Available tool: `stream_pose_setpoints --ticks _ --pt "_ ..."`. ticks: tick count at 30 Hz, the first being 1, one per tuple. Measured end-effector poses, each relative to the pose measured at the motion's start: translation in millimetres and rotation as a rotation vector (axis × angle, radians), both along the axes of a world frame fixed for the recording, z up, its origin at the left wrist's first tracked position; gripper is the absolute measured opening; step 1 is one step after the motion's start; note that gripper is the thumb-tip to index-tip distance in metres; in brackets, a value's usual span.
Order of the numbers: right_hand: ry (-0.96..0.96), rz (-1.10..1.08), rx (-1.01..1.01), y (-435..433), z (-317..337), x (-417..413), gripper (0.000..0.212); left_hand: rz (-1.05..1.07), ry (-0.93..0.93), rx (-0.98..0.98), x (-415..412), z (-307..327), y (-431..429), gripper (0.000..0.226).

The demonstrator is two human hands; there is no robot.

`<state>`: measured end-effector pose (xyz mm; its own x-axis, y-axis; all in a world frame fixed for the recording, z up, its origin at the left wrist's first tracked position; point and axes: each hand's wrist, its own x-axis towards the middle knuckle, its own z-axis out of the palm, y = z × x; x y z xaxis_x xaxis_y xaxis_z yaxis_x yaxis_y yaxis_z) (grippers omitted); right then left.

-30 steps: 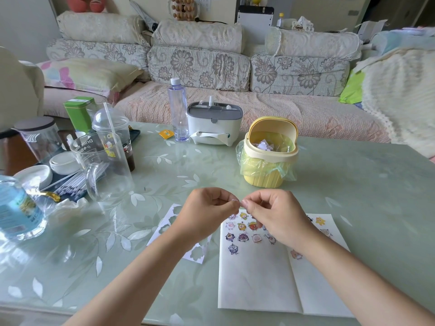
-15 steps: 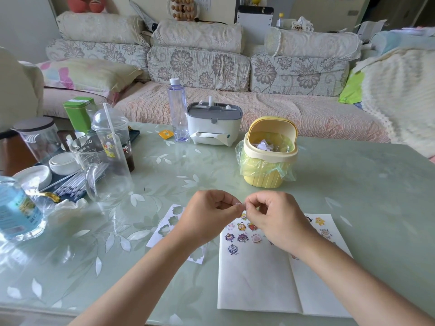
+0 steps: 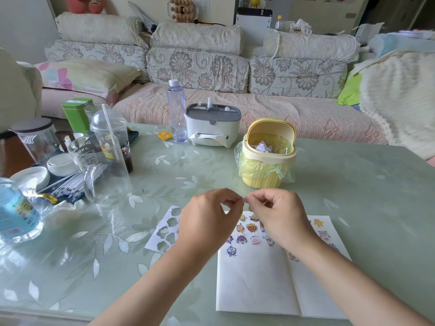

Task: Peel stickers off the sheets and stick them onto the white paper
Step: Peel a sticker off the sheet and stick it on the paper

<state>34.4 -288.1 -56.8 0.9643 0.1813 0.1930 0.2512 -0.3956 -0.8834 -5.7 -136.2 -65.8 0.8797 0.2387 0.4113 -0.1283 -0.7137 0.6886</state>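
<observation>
Head view, the only one I get. I see the left hand (image 3: 207,222) and the right hand (image 3: 280,217) raised over the top edge of the white paper (image 3: 254,285), fingertips meeting in the middle. Grip is narrow on both: the left fingers (image 3: 233,200) and the right fingers (image 3: 254,200) are curled, thumb against forefinger, pinching a tiny pale sticker (image 3: 244,201) between them. It's too small for me to tell face from backing.

My read: peel step, done in the air.

The white paper lies flat on the counter (image 3: 353,208), creased down the middle, with placed stickers (image 3: 241,238) in rows near its top and the lower half bare. The spent sheet (image 3: 164,231), all cut-outs, lies just left of it, partly under the left wrist. Beyond the hands sits the yellow bin (image 3: 266,158), scraps inside.

Doing it well, as I judge it:
- Hold by the edge only, with a nail under one corner.
- Peel slowly at a low angle so it doesn't curl or tear.
- Keep the adhesive off the fingertips.
- Lower it onto bare paper beside the last row, one edge first, and press outward.
- Put the liner scrap in the bin.
</observation>
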Motion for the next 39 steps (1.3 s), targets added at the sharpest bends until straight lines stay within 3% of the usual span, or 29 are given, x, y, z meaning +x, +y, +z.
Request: stream_pose_setpoints --ticks 7,14,21,30,39 --pt "-0.202 -0.001 -0.148 -0.7 -5.8 -0.8 0.016 -0.073 0.227 -0.299 3.4 0.5 1.8 0.014" --pt "-0.349 0.026 -0.234 -1.7 -10.0 0.9 0.014 -0.067 0.258 -0.347 3.7 1.2 -1.2 0.014" --pt "-0.292 0.031 -0.186 0.7 -9.2 -0.1 0.015 -0.107 0.213 -0.303 4.4 1.2 -3.8 0.016" --pt "0.057 0.019 0.028 -0.5 1.9 -1.6 0.015 -0.213 0.212 -0.415 5.7 -0.8 -2.1 0.017" --pt "-0.098 0.003 -0.106 -4.1 3.4 -5.5 0.009 -0.2 0.157 -0.286 3.9 -2.4 1.5 0.014"
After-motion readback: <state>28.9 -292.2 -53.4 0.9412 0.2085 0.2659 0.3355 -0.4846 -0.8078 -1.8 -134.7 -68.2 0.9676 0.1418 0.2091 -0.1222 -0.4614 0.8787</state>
